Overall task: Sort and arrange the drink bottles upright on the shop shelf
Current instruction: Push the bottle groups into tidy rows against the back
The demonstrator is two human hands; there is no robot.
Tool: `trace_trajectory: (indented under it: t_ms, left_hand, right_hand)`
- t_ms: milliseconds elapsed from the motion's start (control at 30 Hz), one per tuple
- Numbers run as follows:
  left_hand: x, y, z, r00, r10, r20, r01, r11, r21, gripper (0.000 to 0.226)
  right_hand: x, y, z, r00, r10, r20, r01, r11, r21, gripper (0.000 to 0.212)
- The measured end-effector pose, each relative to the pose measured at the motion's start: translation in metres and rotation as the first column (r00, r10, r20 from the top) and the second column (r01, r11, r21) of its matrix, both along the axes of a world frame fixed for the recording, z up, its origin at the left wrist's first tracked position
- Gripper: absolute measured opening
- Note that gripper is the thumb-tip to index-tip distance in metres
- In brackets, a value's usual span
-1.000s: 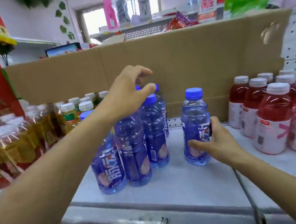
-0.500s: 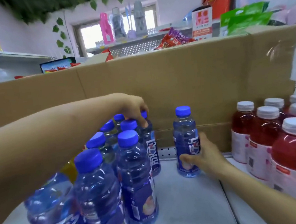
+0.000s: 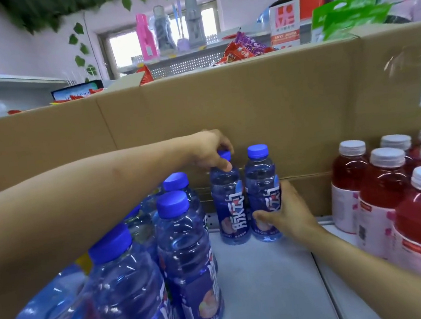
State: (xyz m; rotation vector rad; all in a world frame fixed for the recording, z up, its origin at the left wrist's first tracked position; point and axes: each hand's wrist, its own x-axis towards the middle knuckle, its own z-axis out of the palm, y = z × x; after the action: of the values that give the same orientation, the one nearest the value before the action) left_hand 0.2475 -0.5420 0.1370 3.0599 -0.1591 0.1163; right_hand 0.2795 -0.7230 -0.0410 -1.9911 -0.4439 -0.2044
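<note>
Seen from my head, my left hand (image 3: 211,151) pinches the cap of the first blue bottle (image 3: 228,204), fingers curled over its top so I can steer it snug against its neighbour. My right hand (image 3: 285,211) wraps round the label of the second blue bottle (image 3: 259,180) to steady it. Both stand upright and touching at the far side of the shelf (image 3: 269,283), just before the cardboard sheet (image 3: 250,108). I judge they start a back row. Each is clear, blue-tinted plastic with a blue screw cap and a dark label with white lettering. The other blue bottles (image 3: 186,260) crowd the near left, and the red bottles (image 3: 387,192) stand to the right.
</note>
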Motion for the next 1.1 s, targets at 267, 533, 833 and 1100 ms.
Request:
trace_trajectory:
  t_ms: [267, 533, 833, 1100]
  left_hand:
    - [-0.014, 0.006, 0.013, 0.998, -0.031, 0.056, 0.029, 0.999, 0.04, 0.053]
    - [-0.053, 0.067, 0.025, 0.95, 0.286, -0.122, -0.255, 0.942, 0.219, 0.047]
    - [-0.03, 0.065, 0.008, 0.985, 0.173, -0.023, -0.163, 0.958, 0.235, 0.03]
    - [-0.014, 0.052, 0.002, 0.995, 0.097, 0.026, -0.1, 0.986, 0.131, 0.036]
  right_hand:
    - [-0.006, -0.008, 0.015, 0.999, -0.028, 0.028, 0.028, 1.0, -0.002, 0.088]
    - [0.0, 0.001, 0.125, 0.941, 0.065, 0.333, 0.063, 0.931, -0.359, 0.052]
    - [-0.001, 0.002, 0.134, 0.945, 0.119, 0.305, 0.067, 0.841, -0.537, 0.042]
    - [0.003, 0.001, 0.132, 0.937, 0.121, 0.327, 0.073, 0.849, -0.523, 0.038]
